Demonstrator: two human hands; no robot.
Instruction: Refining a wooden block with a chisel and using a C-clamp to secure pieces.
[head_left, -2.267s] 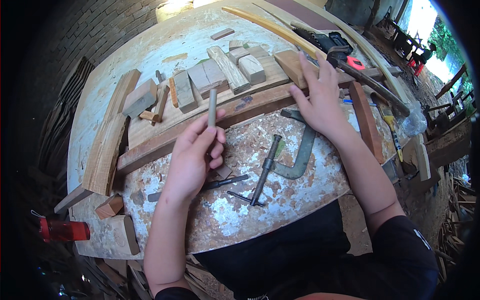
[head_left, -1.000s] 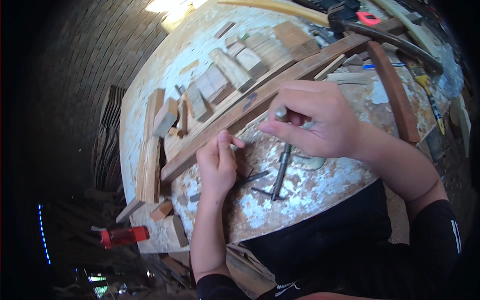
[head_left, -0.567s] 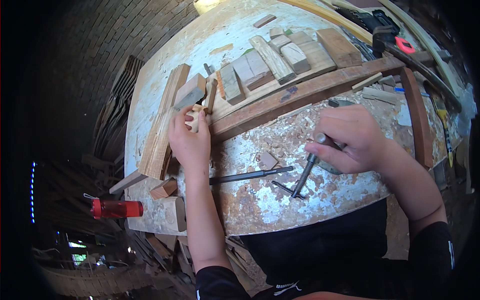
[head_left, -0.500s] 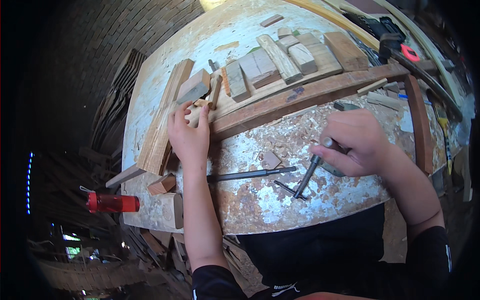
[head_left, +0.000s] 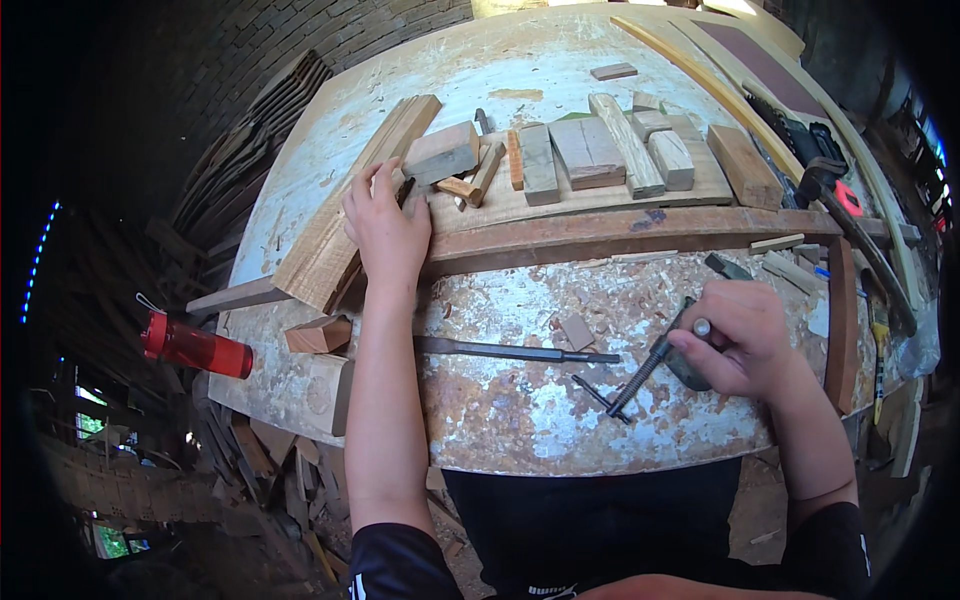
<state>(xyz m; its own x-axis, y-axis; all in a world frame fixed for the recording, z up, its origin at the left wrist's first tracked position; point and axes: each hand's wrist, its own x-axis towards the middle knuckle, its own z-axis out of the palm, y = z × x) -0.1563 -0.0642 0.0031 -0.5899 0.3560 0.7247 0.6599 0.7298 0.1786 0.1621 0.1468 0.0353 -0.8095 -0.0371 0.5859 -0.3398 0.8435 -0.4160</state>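
Observation:
My left hand (head_left: pixel 392 225) is curled beside the propped wooden block (head_left: pixel 443 153), at the edge of a long timber piece. Between its thumb and fingers shows a small dark thing (head_left: pixel 406 188), mostly hidden, whose kind I cannot make out. My right hand (head_left: pixel 738 335) is closed around a metal rod (head_left: pixel 702 327), its round end poking out above the thumb. Under that hand lies a green metal clamp (head_left: pixel 686 378), with its threaded screw (head_left: pixel 640 379) and crossbar pointing toward me. Between my forearms a dark steel chisel-like bar (head_left: pixel 520 351) rests on the bench.
Several wood blocks (head_left: pixel 590 153) stand on a board behind a long brown beam (head_left: pixel 600 233). A red bottle (head_left: pixel 197 347) lies at the left bench edge. A bar clamp (head_left: pixel 870 262), a red tape measure (head_left: pixel 848 199) and a brush (head_left: pixel 880 370) are at right.
The view has shifted, so the bench items sit differently in it. My left hand has drawn left, away from the small wood scrap beside the block. My right hand keeps its hold on the rod.

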